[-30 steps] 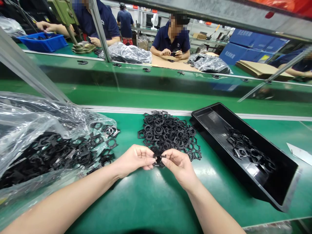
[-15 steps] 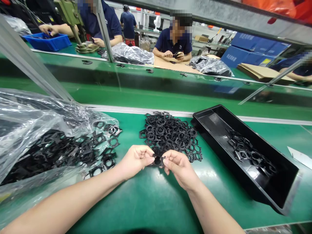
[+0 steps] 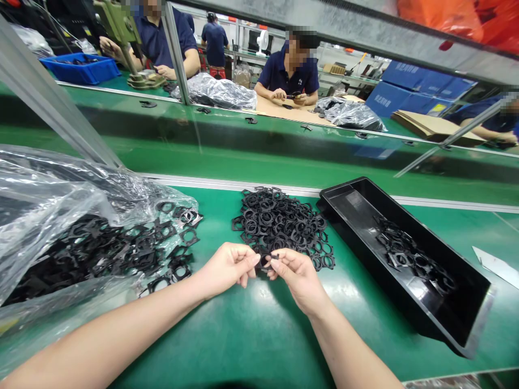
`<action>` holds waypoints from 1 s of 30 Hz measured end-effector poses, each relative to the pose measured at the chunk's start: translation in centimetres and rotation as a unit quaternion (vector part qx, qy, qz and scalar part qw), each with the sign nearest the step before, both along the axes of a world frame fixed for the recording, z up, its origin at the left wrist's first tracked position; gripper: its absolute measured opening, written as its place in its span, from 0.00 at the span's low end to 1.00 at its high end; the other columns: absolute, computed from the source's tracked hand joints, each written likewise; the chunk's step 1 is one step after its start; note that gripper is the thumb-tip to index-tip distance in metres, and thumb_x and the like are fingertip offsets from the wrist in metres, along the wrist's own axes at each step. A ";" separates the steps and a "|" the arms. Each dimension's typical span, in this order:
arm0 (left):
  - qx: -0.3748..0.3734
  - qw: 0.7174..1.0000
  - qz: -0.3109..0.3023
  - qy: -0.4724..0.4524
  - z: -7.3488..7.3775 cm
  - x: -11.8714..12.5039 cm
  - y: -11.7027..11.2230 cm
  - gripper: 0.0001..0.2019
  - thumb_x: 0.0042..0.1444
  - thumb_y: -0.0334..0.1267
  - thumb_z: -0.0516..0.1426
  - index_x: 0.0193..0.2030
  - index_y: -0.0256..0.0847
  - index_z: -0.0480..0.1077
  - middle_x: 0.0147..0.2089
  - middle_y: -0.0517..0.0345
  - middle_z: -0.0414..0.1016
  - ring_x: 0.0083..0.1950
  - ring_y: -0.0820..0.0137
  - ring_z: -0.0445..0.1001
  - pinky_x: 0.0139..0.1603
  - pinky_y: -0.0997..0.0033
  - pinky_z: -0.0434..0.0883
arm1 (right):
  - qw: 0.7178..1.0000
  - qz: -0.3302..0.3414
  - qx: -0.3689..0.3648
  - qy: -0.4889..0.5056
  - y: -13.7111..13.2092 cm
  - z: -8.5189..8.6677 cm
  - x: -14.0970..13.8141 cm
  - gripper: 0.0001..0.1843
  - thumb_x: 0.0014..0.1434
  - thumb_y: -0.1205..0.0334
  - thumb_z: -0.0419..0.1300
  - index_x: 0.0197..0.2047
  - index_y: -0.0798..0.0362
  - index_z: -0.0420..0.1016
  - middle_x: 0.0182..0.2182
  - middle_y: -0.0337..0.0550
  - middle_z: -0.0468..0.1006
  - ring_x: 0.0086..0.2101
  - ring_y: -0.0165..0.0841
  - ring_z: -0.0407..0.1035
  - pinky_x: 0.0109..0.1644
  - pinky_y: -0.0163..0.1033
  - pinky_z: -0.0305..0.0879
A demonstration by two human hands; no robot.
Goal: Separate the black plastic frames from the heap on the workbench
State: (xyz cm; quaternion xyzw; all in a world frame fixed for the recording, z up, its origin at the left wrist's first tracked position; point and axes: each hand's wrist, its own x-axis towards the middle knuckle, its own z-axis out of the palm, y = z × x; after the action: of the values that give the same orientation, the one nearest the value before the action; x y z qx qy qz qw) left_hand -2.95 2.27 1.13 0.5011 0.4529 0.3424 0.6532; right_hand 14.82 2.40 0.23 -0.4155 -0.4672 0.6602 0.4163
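Between my two hands, just in front of a heap of flat black ring-shaped parts (image 3: 279,221), is a black ring-shaped part (image 3: 265,261). My left hand (image 3: 233,265) pinches its left side between thumb and fingers. At its right side, the thumb and forefinger of my right hand (image 3: 294,273) are closed on it. The fingers cover much of the part's outline. To the left, a clear plastic bag (image 3: 77,186) lies with its mouth toward the heap, and many similar black parts (image 3: 133,243) spill out of it.
A long black tray (image 3: 360,237) stands at an angle on the right, with several black parts (image 3: 417,259) inside. A white sheet (image 3: 494,265) lies beyond it. A metal-edged green conveyor (image 3: 227,159) runs behind. Co-workers in dark blue shirts (image 3: 290,70) sit across it.
My hands stay in nearly the same place, with the fingers shifted slightly and the ring-shaped part turned a little. Across the conveyor, the left co-worker's hand has moved off the blue bin.
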 end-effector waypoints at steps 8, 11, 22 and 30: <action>-0.006 0.999 -0.023 0.035 0.6 0.3 -0.5 0.16 0.46 0.48 0.61 0.22 0.37 0.63 0.17 0.62 0.68 0.15 0.78 0.62 0.18 0.79 0.59 | 1.000 -0.010 0.005 -0.024 -0.2 0.6 -0.2 0.11 0.47 0.57 0.68 0.30 0.55 0.76 0.22 0.39 0.75 0.24 0.29 0.68 0.30 0.34 0.64; -0.011 0.999 -0.028 0.038 0.6 0.0 -0.3 0.17 0.46 0.48 0.61 0.21 0.38 0.62 0.16 0.63 0.66 0.14 0.79 0.60 0.16 0.80 0.57 | 1.000 0.007 0.000 -0.030 -0.2 0.7 -0.1 0.11 0.48 0.57 0.67 0.31 0.55 0.75 0.22 0.39 0.74 0.25 0.30 0.69 0.32 0.35 0.64; 0.077 0.995 0.003 0.063 -0.4 0.0 -0.2 0.13 0.54 0.45 0.56 0.30 0.35 0.71 0.25 0.57 0.74 0.28 0.70 0.73 0.31 0.74 0.68 | 0.991 -0.003 0.082 -0.103 -0.2 0.3 -0.1 0.10 0.53 0.55 0.63 0.30 0.54 0.76 0.24 0.39 0.74 0.26 0.30 0.65 0.31 0.35 0.62; 0.061 0.997 0.037 0.025 0.0 -0.1 0.0 0.14 0.51 0.46 0.58 0.28 0.34 0.72 0.22 0.57 0.72 0.23 0.72 0.71 0.27 0.75 0.68 | 0.999 0.031 0.027 -0.028 -0.1 0.3 -0.1 0.12 0.51 0.55 0.65 0.36 0.55 0.76 0.25 0.39 0.75 0.27 0.29 0.68 0.34 0.36 0.66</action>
State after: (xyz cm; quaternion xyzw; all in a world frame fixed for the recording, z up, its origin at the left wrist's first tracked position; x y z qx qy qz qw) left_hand -3.09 2.24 1.14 0.5318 0.4654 0.3804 0.5965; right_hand 14.70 2.26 0.53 -0.4080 -0.5089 0.6481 0.3931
